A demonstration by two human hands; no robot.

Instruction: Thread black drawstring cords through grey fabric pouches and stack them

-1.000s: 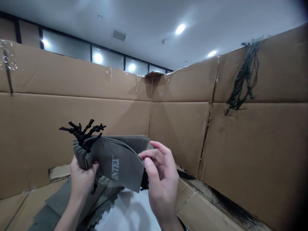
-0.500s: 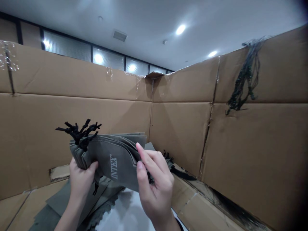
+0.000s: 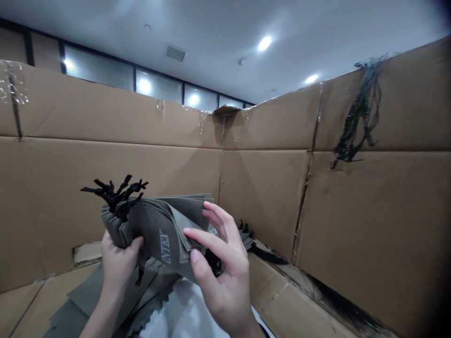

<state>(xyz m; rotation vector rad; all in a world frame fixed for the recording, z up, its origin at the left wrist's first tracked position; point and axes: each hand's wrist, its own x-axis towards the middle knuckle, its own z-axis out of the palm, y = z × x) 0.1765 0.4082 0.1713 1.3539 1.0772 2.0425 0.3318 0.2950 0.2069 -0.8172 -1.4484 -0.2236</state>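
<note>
Head view — a stack of grey INTEX drawstring bags (image 3: 155, 230) with black cords (image 3: 114, 197) clamped in the left hand's (image 3: 118, 267) fingers (image 3: 132, 244) — right hand (image 3: 225, 281) against the top layers, its fingers (image 3: 207, 239) apart, cardboard walls (image 3: 264, 197) behind.

The left hand (image 3: 118, 263) hides the lower end of the stack of grey fabric bags (image 3: 158, 225), and the right hand (image 3: 221, 277) covers the stack's near corner and part of a black tangle (image 3: 213, 263) behind it. Both forearms (image 3: 98, 317) and the white sheet (image 3: 176, 319) run off the bottom edge. The strands of the black cords (image 3: 355, 117) on the cardboard wall (image 3: 268, 197) are too fine to count.
</note>
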